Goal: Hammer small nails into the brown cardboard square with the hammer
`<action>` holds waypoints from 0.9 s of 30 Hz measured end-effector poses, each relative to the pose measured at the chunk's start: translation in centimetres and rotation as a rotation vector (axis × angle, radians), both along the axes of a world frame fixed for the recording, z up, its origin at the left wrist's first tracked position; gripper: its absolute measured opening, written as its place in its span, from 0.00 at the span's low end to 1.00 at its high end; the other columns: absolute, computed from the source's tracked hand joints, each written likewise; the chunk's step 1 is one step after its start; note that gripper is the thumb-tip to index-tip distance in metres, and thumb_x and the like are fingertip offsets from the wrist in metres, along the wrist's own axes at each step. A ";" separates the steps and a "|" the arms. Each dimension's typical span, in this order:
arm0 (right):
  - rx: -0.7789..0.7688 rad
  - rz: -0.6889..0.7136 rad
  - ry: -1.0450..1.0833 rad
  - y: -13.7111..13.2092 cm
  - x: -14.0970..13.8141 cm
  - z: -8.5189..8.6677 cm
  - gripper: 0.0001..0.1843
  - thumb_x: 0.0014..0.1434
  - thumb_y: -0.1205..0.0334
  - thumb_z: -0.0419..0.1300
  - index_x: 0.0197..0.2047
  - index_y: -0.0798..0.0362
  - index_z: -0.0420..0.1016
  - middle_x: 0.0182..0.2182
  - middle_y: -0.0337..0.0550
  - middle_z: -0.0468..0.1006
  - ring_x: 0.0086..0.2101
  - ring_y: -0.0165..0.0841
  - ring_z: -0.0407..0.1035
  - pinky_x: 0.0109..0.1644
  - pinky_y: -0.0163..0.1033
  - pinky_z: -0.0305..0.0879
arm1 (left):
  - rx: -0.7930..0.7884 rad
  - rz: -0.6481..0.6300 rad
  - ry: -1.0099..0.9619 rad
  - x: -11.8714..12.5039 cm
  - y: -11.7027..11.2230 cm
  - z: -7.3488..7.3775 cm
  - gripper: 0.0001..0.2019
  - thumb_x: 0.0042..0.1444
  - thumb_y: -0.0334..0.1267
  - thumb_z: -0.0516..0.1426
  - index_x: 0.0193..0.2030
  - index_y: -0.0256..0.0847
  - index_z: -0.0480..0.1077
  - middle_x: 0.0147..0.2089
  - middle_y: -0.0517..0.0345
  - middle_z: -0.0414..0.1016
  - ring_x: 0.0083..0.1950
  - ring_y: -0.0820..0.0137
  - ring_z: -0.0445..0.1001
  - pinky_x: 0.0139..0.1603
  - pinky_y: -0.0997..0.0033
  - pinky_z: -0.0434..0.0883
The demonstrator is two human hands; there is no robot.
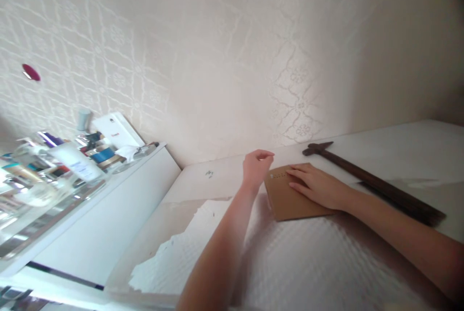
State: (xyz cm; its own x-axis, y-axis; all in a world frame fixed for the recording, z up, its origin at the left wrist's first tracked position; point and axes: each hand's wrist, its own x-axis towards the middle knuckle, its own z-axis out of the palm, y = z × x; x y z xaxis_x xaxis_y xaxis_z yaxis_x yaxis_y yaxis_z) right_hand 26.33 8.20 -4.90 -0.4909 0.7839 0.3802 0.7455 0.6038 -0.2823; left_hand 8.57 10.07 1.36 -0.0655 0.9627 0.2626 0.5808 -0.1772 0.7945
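A brown board [290, 202], perhaps cardboard or thin wood, lies at the back of the white surface. Along its upper left edge runs a row of small dots, too tiny to make out. My right hand [315, 185] rests flat on the board with its fingers stretched out. Just off the board's left corner is my left hand [256, 168], its fingers curled in a pinch. Whatever they hold, if anything, is hidden. To the right of the board lies a dark hammer [362, 175], its head toward the wall.
Several small dark bits [209, 174] lie on the surface at left. Torn white sheeting [170, 262] covers part of it. Further left, a white cabinet [108, 219] carries crowded bottles and a white box [118, 129]. A patterned wall [232, 59] rises behind.
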 end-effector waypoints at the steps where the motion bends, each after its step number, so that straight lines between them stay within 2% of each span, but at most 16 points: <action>1: -0.003 0.009 -0.005 -0.1 0.1 0.1 0.27 0.61 0.51 0.45 0.54 0.59 0.70 0.54 0.56 0.70 0.54 0.44 0.63 0.59 0.51 0.57 | -0.007 -0.001 -0.018 0.8 -0.5 -0.6 0.09 0.50 0.34 0.56 0.36 0.41 0.77 0.37 0.57 0.79 0.39 0.71 0.74 0.43 0.73 0.69; 4: -0.002 0.030 -0.008 -0.4 0.1 0.5 0.25 0.61 0.53 0.46 0.53 0.59 0.71 0.53 0.56 0.71 0.53 0.44 0.64 0.58 0.51 0.58 | -0.019 0.044 0.016 1.8 -1.3 -1.9 0.09 0.49 0.33 0.56 0.35 0.41 0.78 0.37 0.57 0.80 0.38 0.71 0.75 0.44 0.72 0.69; 7: 0.003 0.031 -0.003 -0.6 0.1 0.8 0.25 0.61 0.53 0.46 0.52 0.59 0.72 0.52 0.57 0.71 0.52 0.45 0.64 0.58 0.52 0.59 | -0.036 0.029 0.052 1.3 -1.2 -2.5 0.09 0.49 0.35 0.57 0.35 0.42 0.78 0.37 0.57 0.80 0.38 0.70 0.75 0.45 0.71 0.70; 11: -0.005 0.022 -0.003 -0.5 0.1 0.9 0.25 0.60 0.52 0.47 0.52 0.58 0.72 0.52 0.56 0.71 0.52 0.45 0.64 0.57 0.52 0.59 | -0.127 -0.037 0.053 0.2 -0.9 -2.8 0.09 0.48 0.33 0.58 0.35 0.41 0.79 0.36 0.56 0.80 0.38 0.70 0.76 0.42 0.73 0.70; 20: -0.039 0.024 -0.009 -0.3 0.5 1.1 0.26 0.61 0.50 0.46 0.53 0.56 0.72 0.53 0.53 0.71 0.53 0.44 0.62 0.58 0.51 0.58 | -0.214 -0.045 0.036 -0.2 -0.6 -3.5 0.07 0.46 0.34 0.60 0.32 0.41 0.79 0.35 0.54 0.80 0.40 0.68 0.76 0.42 0.73 0.70; 27: -0.066 0.026 -0.017 -0.5 0.5 1.3 0.27 0.61 0.49 0.45 0.54 0.57 0.71 0.53 0.53 0.70 0.53 0.43 0.63 0.59 0.50 0.57 | -0.198 -0.021 0.056 -0.1 -0.8 -3.5 0.07 0.47 0.35 0.61 0.33 0.40 0.79 0.35 0.54 0.80 0.38 0.68 0.76 0.40 0.74 0.70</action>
